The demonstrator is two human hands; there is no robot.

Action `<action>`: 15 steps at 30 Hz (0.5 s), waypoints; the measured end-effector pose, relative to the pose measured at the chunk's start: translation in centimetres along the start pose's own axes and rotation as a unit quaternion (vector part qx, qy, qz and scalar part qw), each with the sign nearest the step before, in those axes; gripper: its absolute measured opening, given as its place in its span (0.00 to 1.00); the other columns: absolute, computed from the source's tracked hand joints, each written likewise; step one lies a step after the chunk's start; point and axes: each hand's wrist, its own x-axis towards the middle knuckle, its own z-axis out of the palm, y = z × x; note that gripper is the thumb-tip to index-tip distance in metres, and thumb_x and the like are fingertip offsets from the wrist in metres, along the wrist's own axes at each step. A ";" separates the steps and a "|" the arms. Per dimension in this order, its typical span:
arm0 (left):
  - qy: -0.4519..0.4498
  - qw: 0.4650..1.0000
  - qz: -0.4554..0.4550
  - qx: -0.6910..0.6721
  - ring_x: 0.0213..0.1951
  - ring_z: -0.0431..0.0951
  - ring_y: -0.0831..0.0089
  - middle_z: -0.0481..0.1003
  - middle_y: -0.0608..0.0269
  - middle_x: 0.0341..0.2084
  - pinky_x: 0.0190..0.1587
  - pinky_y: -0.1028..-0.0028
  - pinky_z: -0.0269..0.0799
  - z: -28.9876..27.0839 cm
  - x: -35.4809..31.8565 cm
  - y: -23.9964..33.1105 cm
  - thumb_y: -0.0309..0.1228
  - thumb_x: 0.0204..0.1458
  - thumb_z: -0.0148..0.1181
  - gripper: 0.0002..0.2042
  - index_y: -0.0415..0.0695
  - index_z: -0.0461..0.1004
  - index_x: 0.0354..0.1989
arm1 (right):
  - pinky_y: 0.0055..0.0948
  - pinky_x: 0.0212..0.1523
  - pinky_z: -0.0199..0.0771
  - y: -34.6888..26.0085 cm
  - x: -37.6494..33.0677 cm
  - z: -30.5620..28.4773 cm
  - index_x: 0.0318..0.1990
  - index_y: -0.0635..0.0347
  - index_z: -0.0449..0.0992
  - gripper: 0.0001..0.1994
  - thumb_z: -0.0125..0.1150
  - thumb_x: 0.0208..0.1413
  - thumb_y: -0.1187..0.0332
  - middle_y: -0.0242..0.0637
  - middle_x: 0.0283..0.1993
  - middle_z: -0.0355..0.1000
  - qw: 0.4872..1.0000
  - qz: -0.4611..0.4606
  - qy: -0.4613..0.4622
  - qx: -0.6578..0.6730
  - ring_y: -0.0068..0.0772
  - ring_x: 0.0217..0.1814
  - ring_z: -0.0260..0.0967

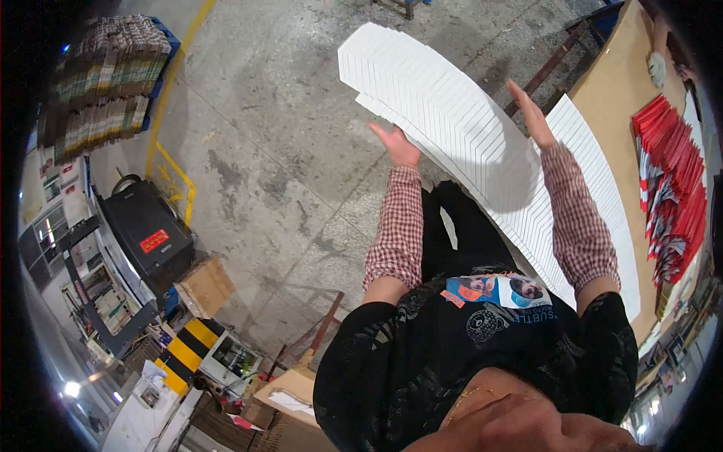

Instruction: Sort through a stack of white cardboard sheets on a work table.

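Observation:
A long, curved row of white folded paper pieces, overlapping like a fan, stretches from above the floor back toward my body. Against its near left edge is my left hand, thumb spread and the other fingers partly hidden by the paper. My right hand is on the opposite side, fingers straight and held flat beside the row. Neither hand wraps round the paper. To the right of my right forearm, a second row of white folded pieces lies along the table edge.
A brown tabletop on the right bears a heap of red folded paper pieces. Another person's gloved hand is at its far end. Bundled stacks stand far left; a black machine and a cardboard box are nearer.

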 end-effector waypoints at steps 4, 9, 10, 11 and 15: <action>0.114 0.993 -0.002 0.040 0.60 0.48 0.60 0.45 0.61 0.61 0.59 0.61 0.45 2.0 -0.4 -1.7 0.70 0.41 0.27 0.45 0.47 0.43 0.62 | 0.32 0.64 0.33 0.4 7.6 0.4 0.62 0.59 0.41 0.38 0.22 0.53 0.38 0.41 0.66 0.39 0.984 0.109 -0.068 0.127 0.34 0.68 0.35; 0.117 0.990 0.052 0.060 0.60 0.48 0.62 0.46 0.63 0.61 0.59 0.62 0.46 1.3 -0.5 -1.1 0.68 0.44 0.25 0.41 0.52 0.43 0.62 | 0.33 0.65 0.31 -1.3 9.9 5.0 0.63 0.59 0.38 0.42 0.22 0.49 0.33 0.41 0.67 0.33 0.964 0.137 -0.183 0.136 0.33 0.69 0.30; 0.134 0.985 0.062 0.093 0.60 0.48 0.62 0.46 0.64 0.61 0.59 0.62 0.46 1.5 -0.5 -1.1 0.67 0.45 0.25 0.41 0.52 0.42 0.62 | 0.32 0.65 0.32 -1.5 10.1 5.9 0.63 0.59 0.38 0.43 0.22 0.48 0.33 0.41 0.66 0.34 0.963 0.169 -0.184 0.104 0.34 0.68 0.31; 0.152 0.978 0.072 0.125 0.60 0.48 0.62 0.46 0.65 0.61 0.59 0.63 0.46 1.7 -0.5 -1.0 0.67 0.45 0.26 0.40 0.52 0.42 0.62 | 0.31 0.65 0.33 -1.8 10.3 6.7 0.63 0.59 0.38 0.43 0.21 0.48 0.32 0.41 0.66 0.35 0.959 0.201 -0.185 0.071 0.34 0.68 0.32; 0.153 0.982 0.035 0.109 0.60 0.49 0.63 0.46 0.65 0.61 0.59 0.63 0.46 3.0 -0.1 -2.5 0.66 0.46 0.26 0.40 0.52 0.43 0.62 | 0.32 0.65 0.34 2.6 12.4 2.7 0.63 0.57 0.41 0.43 0.17 0.47 0.32 0.40 0.66 0.38 0.611 0.257 -0.356 0.659 0.35 0.68 0.34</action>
